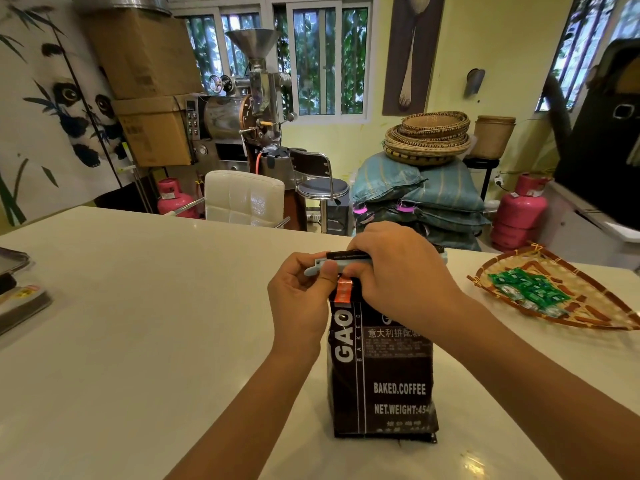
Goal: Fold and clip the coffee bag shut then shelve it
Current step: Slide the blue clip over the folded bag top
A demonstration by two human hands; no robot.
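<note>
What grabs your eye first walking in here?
The black coffee bag standing on the white table, both hands pressing a pale blue clip across its folded top. Behind it stands a steel coffee roaster; at right, a woven tray of green candies.

One head-worn view, looking forward and down, close over the table [121, 306]. Hands meet near centre on the bag [381, 375]; the roaster [242, 109] sits far off at 11 o'clock.
</note>
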